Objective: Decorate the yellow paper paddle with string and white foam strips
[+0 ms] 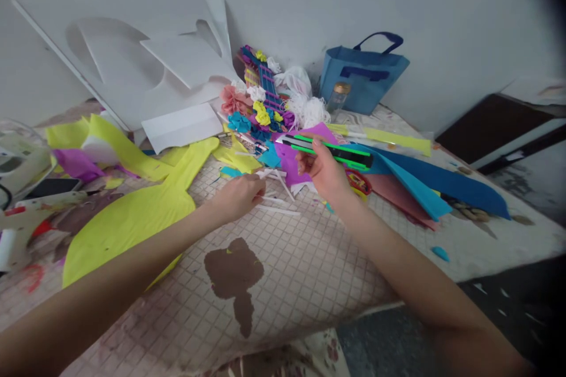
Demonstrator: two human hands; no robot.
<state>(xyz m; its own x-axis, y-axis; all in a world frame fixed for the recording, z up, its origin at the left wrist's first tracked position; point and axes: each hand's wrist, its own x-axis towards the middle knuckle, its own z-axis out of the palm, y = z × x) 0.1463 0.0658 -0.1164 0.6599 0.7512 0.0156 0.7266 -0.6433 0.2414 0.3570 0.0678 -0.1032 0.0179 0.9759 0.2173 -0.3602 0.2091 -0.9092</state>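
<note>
My right hand [325, 171] is closed around a green and black utility knife [336, 152], its blade pointing left. Over the middle of the table, my left hand [239, 195] has curled fingers right at some narrow white strips [278, 210]. Whether those fingers grip a strip is hidden. Beneath the knife lies a purple sheet [289, 165], with scraps of blue paper [269, 156] beside it. Red and yellow scissors [359, 184] rest just right of my right wrist, partly covered.
Yellow cut sheet [132, 218] spreads under my left forearm, near a glue gun [26, 218]. Paper flowers [260, 113], white boards [177, 65] and a blue bag [365, 79] with a jar [339, 97] stand behind. Blue sheets [442, 179] lie right; a brown patch [234, 271] shows in front.
</note>
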